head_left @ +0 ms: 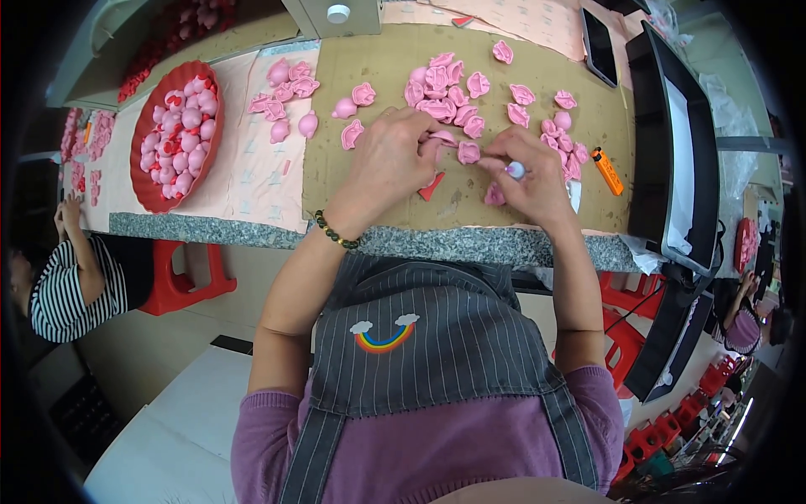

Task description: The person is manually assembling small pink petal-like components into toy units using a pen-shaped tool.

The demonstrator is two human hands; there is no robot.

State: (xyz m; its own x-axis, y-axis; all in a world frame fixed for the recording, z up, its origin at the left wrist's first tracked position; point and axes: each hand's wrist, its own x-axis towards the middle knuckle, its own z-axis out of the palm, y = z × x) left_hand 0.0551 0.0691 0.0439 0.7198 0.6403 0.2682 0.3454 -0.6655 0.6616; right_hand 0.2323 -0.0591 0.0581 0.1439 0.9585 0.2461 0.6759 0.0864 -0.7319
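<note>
My left hand [393, 158] is closed, with thumb and fingertips pinching a thin pink rubbery piece [444, 137]. Opposite it, my right hand [536, 178] is curled around a small tube with a pale blue-and-purple end [515, 170]; most of the tube is hidden in the palm. Between the fingertips of both hands lies a pink hollow shell piece [468, 152] on the brown board [378, 202]. Another pink piece [494, 196] shows beneath my right hand, and a red scrap [431, 186] lies by my left thumb. Just beyond is a pile of pink shell pieces [438, 88].
A red scalloped tray [158, 195] full of pink balls stands at the left. Loose pink pieces [285, 80] lie near it. On the right are an orange lighter [607, 172], a phone [599, 48] and a black bin [651, 143]. A person [80, 277] sits at far left.
</note>
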